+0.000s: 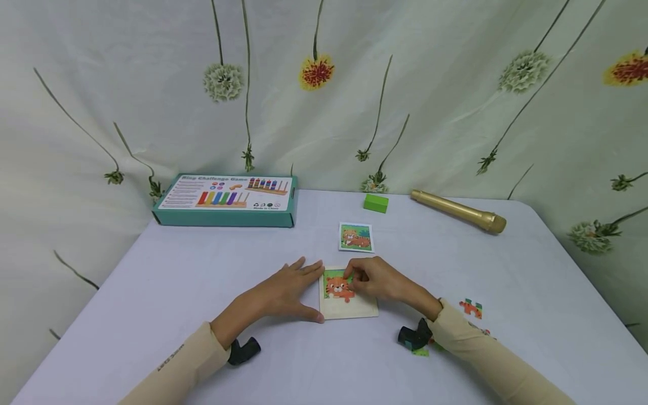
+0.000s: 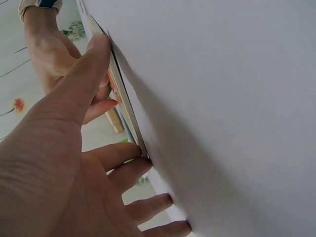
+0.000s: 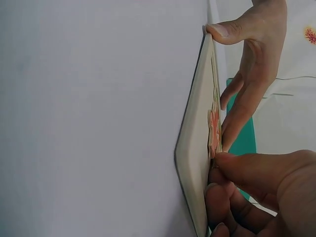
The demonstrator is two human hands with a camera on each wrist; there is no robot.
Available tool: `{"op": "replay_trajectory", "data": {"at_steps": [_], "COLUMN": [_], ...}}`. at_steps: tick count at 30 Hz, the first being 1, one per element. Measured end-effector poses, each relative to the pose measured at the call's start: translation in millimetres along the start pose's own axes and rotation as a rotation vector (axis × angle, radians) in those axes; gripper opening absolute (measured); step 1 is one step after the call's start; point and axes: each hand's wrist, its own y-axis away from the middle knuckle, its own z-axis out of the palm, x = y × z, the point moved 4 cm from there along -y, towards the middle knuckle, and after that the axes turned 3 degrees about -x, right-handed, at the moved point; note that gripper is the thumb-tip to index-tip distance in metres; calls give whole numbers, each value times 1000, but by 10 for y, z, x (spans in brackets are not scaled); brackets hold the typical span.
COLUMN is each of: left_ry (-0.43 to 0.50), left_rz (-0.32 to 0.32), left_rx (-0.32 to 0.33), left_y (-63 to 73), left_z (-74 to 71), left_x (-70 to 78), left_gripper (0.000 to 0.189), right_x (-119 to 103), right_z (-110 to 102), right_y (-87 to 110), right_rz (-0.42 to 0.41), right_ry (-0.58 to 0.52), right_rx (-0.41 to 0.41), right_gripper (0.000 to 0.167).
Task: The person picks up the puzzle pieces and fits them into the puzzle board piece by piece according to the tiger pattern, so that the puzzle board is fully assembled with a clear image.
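A pale wooden puzzle board (image 1: 349, 310) lies on the white table, its upper left filled with joined tiger pieces (image 1: 336, 286). My left hand (image 1: 288, 287) is spread along the board's left side; thumb and fingertips touch the edge, as the left wrist view also shows. Over the upper right of the picture, my right hand (image 1: 377, 278) has curled fingers and pinches a puzzle piece against the joined ones. That piece is mostly hidden behind the fingers. In the right wrist view, the right thumb (image 3: 242, 165) lies low beside the orange piece (image 3: 214, 133).
Behind the board lies a tiger picture card (image 1: 356, 237). Loose puzzle pieces (image 1: 472, 308) lie at the right, others (image 1: 421, 352) partly under the right wrist. Farther back are a teal game box (image 1: 223, 218), a green block (image 1: 376, 203) and a gold microphone (image 1: 455, 211).
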Motion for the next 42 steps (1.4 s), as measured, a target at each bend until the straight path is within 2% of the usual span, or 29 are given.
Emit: {"op": "replay_trajectory", "data": {"at_steps": [25, 42], "left_ry": [-6, -1], "left_rz": [2, 2], "left_rx": [11, 12], "left_y": [-22, -15], "left_z": [10, 5], "left_x": [-11, -10], "left_gripper": [101, 101], "right_x": [36, 5], "right_z": [-3, -5], "right_y": [34, 46], "right_rz": [-20, -26], "right_ry": [-49, -44], "right_rx": [-11, -15], "right_gripper": [14, 19]}}
